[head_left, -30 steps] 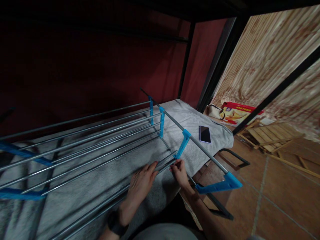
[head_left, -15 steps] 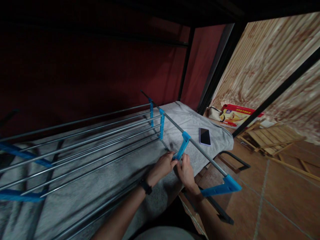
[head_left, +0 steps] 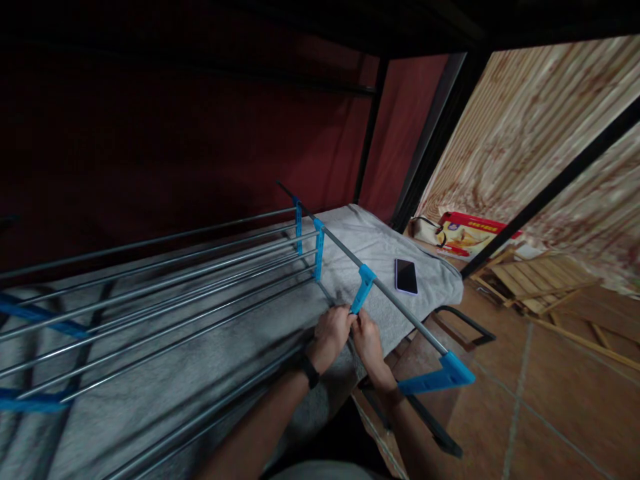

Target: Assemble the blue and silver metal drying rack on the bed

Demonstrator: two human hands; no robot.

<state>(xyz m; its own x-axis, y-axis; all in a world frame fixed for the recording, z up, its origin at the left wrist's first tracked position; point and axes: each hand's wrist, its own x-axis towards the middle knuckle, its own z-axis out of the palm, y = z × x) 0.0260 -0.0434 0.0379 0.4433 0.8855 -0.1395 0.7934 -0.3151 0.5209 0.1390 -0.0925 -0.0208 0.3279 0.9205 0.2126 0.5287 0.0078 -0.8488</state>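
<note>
A metal rack of long steel rods (head_left: 165, 280) with blue plastic brackets lies on a grey towel (head_left: 380, 247). My left hand (head_left: 333, 333) and my right hand (head_left: 369, 340) meet at the lower end of one blue bracket (head_left: 362, 288), fingers closed around the rod ends there. A black band sits on my left wrist. A second blue bracket (head_left: 435, 379) juts out past the towel's edge on a steel end rod (head_left: 400, 307).
A dark phone (head_left: 405, 276) lies on the towel's right part. A black metal frame post (head_left: 545, 193) slants on the right. On the tiled floor lie wooden slats (head_left: 535, 283), a red box (head_left: 470, 233) and a small bag. A dark red wall stands behind.
My left hand left the lower rods and moved up and right to join my right hand at the blue bracket. The view shifted slightly.
</note>
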